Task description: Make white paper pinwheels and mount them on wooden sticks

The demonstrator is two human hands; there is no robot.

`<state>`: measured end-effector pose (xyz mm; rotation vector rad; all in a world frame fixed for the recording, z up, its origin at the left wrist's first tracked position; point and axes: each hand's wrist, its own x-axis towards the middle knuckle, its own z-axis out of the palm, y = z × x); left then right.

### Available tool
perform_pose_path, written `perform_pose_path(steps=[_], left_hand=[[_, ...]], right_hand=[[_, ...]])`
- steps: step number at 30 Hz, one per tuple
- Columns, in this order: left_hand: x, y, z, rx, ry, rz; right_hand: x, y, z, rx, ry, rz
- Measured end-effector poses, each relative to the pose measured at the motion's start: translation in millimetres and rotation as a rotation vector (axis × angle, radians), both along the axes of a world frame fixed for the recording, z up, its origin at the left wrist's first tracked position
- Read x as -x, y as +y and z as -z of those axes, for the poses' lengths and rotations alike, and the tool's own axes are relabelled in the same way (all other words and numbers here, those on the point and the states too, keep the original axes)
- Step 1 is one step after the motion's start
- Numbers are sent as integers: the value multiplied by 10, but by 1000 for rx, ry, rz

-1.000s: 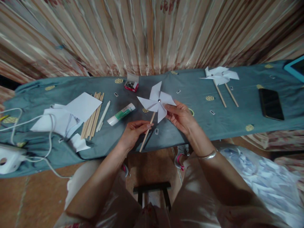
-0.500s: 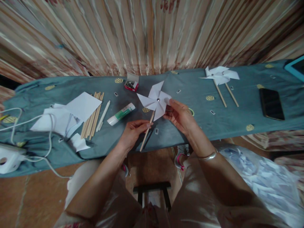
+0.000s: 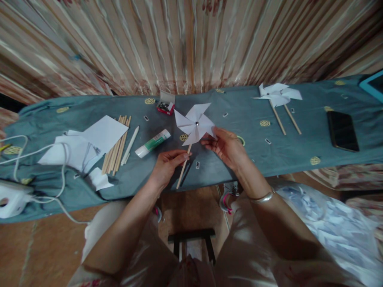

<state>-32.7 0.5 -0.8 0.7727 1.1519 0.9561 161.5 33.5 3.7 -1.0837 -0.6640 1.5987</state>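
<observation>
A white paper pinwheel [image 3: 191, 124] with a shiny pin at its centre is held up over the table's front part. My left hand [image 3: 169, 165] is closed round its wooden stick [image 3: 183, 169], gripping between thumb and fingers. At the right-hand blade, my right hand [image 3: 226, 145] has its thumb and index finger against the paper edge, the other fingers curled beneath. Left of the pinwheel lies a glue stick [image 3: 152, 143] with a green label. A small red box of metal pins [image 3: 165, 107] stands open behind it.
Wooden sticks [image 3: 115, 151], white pens [image 3: 130, 145] and paper sheets [image 3: 104, 133] lie left, near a white power strip [image 3: 13, 199] with cables. Two pinwheels [image 3: 278, 95] and a black phone [image 3: 342, 130] lie right. A plastic bag [image 3: 329, 227] sits below the table edge.
The pinwheel's blades have turned a little clockwise, with my right fingers still at the right-hand blade. My left hand keeps its hold on the stick, nearly unmoved.
</observation>
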Motion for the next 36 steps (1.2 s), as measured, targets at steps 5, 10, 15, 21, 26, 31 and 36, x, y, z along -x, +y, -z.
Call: perform_pose_path(steps=[5,10,15,21,26,31,36], left_hand=[[7,7,24,8,-9,-11],[8,13,28,6,-10,-20],[-4,14,32,16,-18,-28],[0,16,43,-2,-30,-20],[-12,21,25,-1,-43,-17],[-31,34,20,-6,-45,-16],[-49,35,26,0,-55,-9]], right_hand=[[29,-13,-44,22,7,7],[50,-31,-83,30,-20,-26],[66,-46,-67,25,-47,-55],[86,-51,-49,37,-56,-66],[98,-61,-44,22,-60,-100],[115,-84,-42,9,-52,-118],[138,-100,-55,7,-49,-113]])
